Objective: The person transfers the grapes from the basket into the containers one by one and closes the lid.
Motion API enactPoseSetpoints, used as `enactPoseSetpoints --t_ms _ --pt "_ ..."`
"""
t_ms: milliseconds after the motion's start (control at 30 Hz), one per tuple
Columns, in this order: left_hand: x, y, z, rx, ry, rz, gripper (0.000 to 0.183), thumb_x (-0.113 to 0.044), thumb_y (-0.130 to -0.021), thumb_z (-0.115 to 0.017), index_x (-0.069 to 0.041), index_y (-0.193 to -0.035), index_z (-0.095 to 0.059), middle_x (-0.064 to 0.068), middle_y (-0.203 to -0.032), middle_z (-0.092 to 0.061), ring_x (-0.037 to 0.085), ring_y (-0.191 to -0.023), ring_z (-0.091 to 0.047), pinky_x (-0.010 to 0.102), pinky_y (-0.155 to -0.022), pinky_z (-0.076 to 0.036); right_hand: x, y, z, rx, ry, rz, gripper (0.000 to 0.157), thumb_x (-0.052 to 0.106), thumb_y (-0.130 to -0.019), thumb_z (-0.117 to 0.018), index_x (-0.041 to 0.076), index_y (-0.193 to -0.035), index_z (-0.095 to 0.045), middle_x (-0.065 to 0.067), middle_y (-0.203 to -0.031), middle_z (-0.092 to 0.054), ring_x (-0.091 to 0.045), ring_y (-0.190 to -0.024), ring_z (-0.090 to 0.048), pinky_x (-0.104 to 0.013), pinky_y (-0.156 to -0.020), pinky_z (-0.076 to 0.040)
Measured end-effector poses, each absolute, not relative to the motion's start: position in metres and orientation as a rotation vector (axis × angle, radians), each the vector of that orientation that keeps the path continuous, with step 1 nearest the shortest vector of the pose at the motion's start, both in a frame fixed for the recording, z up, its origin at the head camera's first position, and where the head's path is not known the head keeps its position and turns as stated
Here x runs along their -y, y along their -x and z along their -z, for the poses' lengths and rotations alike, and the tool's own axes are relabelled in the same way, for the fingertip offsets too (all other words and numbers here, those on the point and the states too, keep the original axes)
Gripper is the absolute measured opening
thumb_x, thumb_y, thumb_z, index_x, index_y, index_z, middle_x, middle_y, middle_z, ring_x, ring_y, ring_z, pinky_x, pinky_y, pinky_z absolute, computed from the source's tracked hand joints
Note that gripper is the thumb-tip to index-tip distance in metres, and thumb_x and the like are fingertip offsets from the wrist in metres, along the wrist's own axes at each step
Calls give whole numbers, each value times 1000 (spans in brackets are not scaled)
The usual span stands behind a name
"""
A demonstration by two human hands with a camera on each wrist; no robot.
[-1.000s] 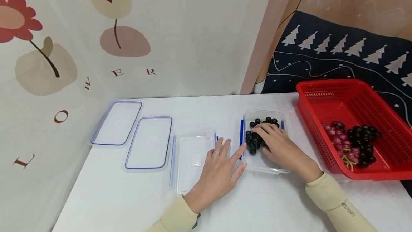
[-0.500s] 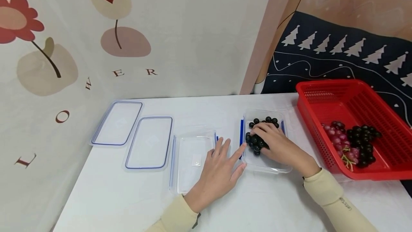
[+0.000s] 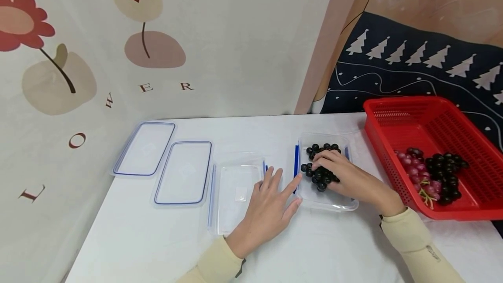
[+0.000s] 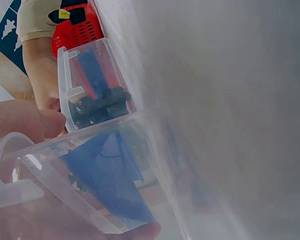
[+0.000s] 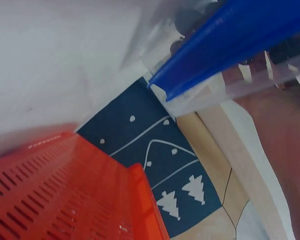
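Observation:
My right hand reaches into a clear box with blue clips. Its curved fingers grip a bunch of black grapes; the palm side is hidden in the head view. In the right wrist view a blue clip of that box shows close up, with dark grapes behind the clear wall. My left hand lies with fingers spread over the side of a second clear box, which has no grapes in it. Its forefinger reaches to the grape box's near left side. The left wrist view shows the thumb beside the clear wall.
Two clear lids with blue seals, a left lid and a nearer lid, lie at the table's left. A red basket at the right holds red grapes and black grapes. A patterned wall cloth hangs behind.
The black grapes under my right hand have shifted a little to the right inside the box, together with the hand. My left hand stays in place.

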State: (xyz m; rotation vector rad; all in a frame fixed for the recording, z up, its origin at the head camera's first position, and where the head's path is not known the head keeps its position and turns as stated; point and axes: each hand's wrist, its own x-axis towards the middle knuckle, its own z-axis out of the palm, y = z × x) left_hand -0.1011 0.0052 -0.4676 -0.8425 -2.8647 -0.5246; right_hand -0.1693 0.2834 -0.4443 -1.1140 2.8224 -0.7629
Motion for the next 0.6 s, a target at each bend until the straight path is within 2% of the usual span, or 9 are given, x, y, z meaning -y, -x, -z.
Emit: enactPoseSetpoints --t_ms 200,400,500,600 --pt "-5 101 467 2870 839 516 57 -49 -115 -50 -28 -168 -47 28 -163 -45 52 -156 -33 65 -108 -46 -288 166 434 -2776 1029 768 57 -24 -81 -74 21 -116 -73 -7 -142 -63 -33 -135 -55 -57 -108 -52" --pt "-6 101 466 2892 839 533 57 -50 -116 -49 -29 -168 -47 28 -164 -44 51 -157 -31 64 -110 -45 -283 161 430 -2721 1054 698 54 -25 -82 -68 23 -105 -77 -10 -137 -69 -39 -130 -62 -65 -108 -49" --pt "-6 101 467 2893 840 541 56 -50 -116 -48 -30 -168 -47 28 -164 -44 51 -157 -31 65 -110 -45 -280 156 431 -2683 1049 696 53 -23 -86 -67 22 -111 -79 -12 -141 -67 -41 -133 -60 -69 -110 -45" --pt "-5 101 466 2888 843 537 56 -50 -116 -48 -29 -168 -48 28 -164 -44 51 -157 -31 65 -110 -45 -278 152 431 -2627 1030 754 54 -17 -89 -67 19 -129 -75 -16 -151 -61 -44 -141 -53 -75 -114 -36"
